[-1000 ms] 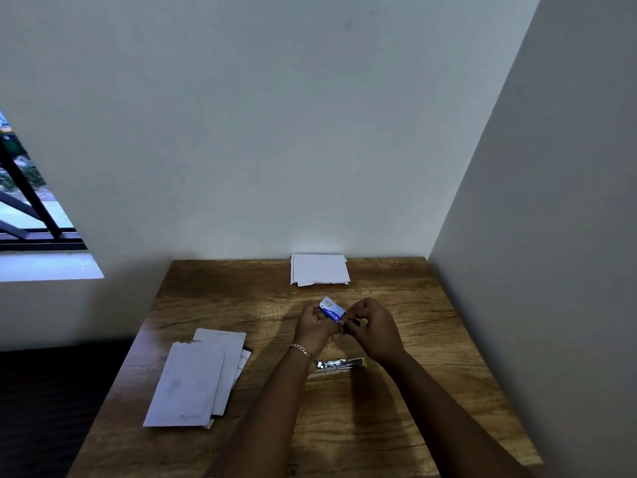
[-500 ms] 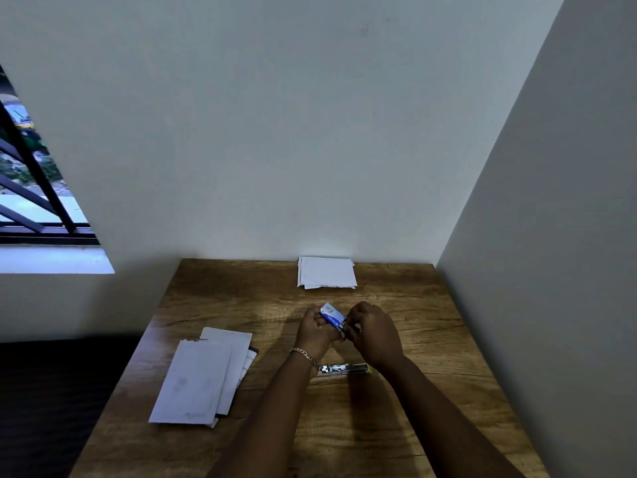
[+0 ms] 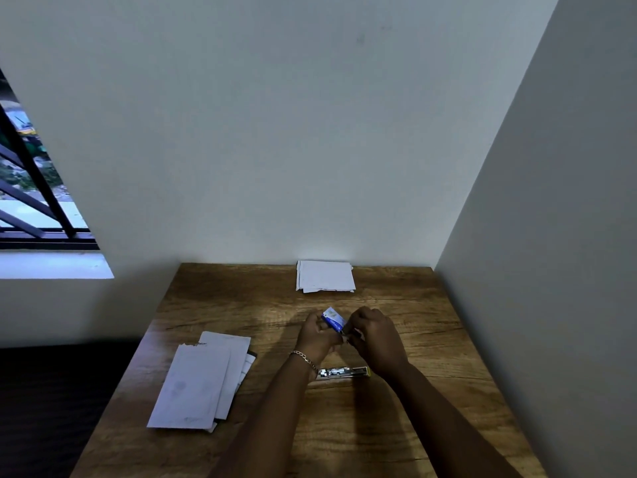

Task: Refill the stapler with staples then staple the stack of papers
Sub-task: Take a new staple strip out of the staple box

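Note:
My left hand (image 3: pixel 315 338) grips a small blue and white staple box (image 3: pixel 333 319) above the middle of the wooden table (image 3: pixel 431 339). My right hand (image 3: pixel 374 338) pinches at the box's near end, fingers closed; what it pinches is too small to tell. A metal stapler (image 3: pixel 343 372) lies on the table just below both hands, partly hidden by my wrists. A stack of white papers (image 3: pixel 325 276) rests at the table's far edge against the wall.
Several long white sheets (image 3: pixel 201 379) lie overlapped on the left part of the table. Walls close the table at the back and right (image 3: pixel 537 270). A barred window (image 3: pixel 31 188) is at the left.
The camera has tilted and shifted slightly. Both hands stay together on the staple box, with the right fingers working at its end.

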Demonstrator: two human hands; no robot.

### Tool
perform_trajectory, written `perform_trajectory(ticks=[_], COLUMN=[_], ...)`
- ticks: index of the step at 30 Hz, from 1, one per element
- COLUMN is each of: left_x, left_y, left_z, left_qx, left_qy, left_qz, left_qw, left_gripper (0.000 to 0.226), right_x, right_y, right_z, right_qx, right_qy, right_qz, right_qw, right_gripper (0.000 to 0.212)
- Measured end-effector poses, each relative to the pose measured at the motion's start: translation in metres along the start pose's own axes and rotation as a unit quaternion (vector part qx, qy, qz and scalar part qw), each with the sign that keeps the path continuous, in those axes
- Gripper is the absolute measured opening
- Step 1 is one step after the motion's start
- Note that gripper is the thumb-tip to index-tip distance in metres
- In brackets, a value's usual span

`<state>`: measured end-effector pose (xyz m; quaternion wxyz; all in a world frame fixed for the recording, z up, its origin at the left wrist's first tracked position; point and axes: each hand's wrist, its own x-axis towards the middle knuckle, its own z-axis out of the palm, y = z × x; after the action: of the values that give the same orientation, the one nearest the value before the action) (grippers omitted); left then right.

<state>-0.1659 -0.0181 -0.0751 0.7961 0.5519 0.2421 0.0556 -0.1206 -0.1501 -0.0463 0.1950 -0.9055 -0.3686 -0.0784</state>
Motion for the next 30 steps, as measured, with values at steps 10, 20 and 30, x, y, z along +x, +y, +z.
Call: perform_trajectory(ticks=[10,20,30], left_x=[0.0010,-0.0020,0.0030], left_y=[-0.0035,0.0010,-0.0038], left_z=[-0.0012,-0.0018,-0.0063], left_qx=[-0.008,-0.010,-0.011], left_qy=[-0.012,-0.032,-0.024], left_qz=[-0.013,-0.009,-0.015], left_qw=[1.000,0.999,1.000], left_gripper=[0.045,0.048,0.044], right_x=[-0.0013,0.0025,0.0036], right_y=[0.0011,0.0021,0.0024], right_z=[-0.0001,-0.0056,-0.0016], right_qx=[-0.062,-0.107,-0.104], right_qy=[-0.023,-0.060,-0.022], right_qz=[-0.017,-0.049,-0.094], right_qw=[0.998,0.991,0.990], right_gripper=[0.016,0.025,0.019])
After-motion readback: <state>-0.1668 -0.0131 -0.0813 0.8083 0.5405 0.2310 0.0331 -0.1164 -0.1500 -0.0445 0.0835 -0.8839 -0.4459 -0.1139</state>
